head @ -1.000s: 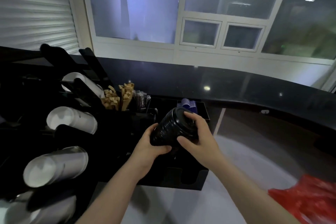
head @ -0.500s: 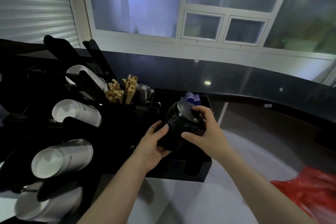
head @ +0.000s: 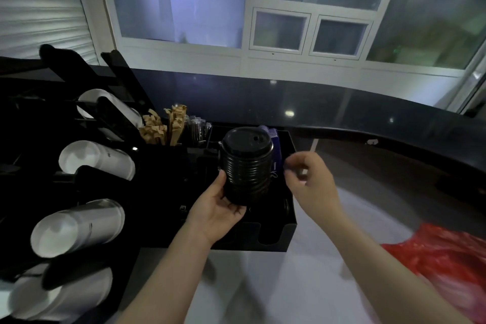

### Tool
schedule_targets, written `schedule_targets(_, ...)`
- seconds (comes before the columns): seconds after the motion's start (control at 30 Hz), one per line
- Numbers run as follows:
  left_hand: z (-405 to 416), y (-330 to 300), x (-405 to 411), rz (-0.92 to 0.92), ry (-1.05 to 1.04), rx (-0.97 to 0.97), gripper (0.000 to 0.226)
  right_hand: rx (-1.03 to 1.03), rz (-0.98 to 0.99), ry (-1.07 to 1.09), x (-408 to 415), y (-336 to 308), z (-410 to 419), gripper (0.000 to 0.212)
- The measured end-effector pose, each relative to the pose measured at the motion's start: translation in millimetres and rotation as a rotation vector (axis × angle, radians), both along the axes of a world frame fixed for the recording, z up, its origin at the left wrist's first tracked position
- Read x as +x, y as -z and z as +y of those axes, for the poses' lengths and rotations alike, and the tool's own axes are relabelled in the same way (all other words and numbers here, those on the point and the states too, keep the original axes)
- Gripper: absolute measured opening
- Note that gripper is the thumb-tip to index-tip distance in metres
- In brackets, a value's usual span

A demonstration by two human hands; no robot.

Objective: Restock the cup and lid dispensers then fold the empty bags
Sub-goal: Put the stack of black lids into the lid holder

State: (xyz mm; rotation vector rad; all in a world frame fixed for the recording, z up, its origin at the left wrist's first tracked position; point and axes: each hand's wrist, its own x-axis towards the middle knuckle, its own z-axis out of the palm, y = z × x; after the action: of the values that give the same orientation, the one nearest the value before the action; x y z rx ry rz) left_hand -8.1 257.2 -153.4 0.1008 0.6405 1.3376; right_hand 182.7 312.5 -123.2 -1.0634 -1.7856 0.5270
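Lids first: the stack of black ribbed plastic cup lids (head: 247, 166) stands upright over the black compartmented countertop organiser (head: 276, 239), at its 12 o'clock end, and your left hand (head: 218, 208) cups it from below with the thumb up its left side. Your right hand (head: 307, 179) is just off the stack at 3 o'clock, fingers loosely curled and holding nothing. Expect the stack to be light and fairly stiff, but the nested lids can shear apart or tip, and smooth plastic is probably slippery. Support the base and steady the side near the top. At 9 o'clock, white paper cup stacks (head: 76, 226) lie in the black angled cup dispenser (head: 89, 181). A red crumpled plastic bag (head: 441, 268) sits at 4 o'clock.
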Motion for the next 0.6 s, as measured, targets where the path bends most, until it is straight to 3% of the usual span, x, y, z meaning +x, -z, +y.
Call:
schedule_targets(0.07,-3,2,-8,-0.026,-0.036,0.008,0.053,0.078,-0.401,-0.002,6,20,0,0.026)
schedule_targets(0.13,-7,5,-16,-0.034,-0.076,0.009,0.056,0.125,-0.807,-0.065,2,38,-8,0.041)
schedule_targets(0.2,-12,8,-23,-0.034,-0.11,0.002,0.059,0.172,-1.067,-0.106,-5,53,-16,0.058)
schedule_targets(0.3,-18,12,-30,-0.029,-0.133,-0.006,0.062,0.276,-1.199,-0.083,-13,71,-18,0.065)
schedule_targets(0.43,-23,17,-37,-0.025,-0.146,-0.008,0.058,0.196,-1.4,0.002,-19,81,-18,0.059)
schedule_targets(0.5,-25,19,-41,-0.016,-0.144,-0.003,0.056,0.156,-1.419,-0.004,-21,85,-13,0.05)
schedule_targets(0.6,-27,22,-45,-0.004,-0.135,0.015,0.055,0.288,-1.389,0.019,-25,81,-13,0.027)
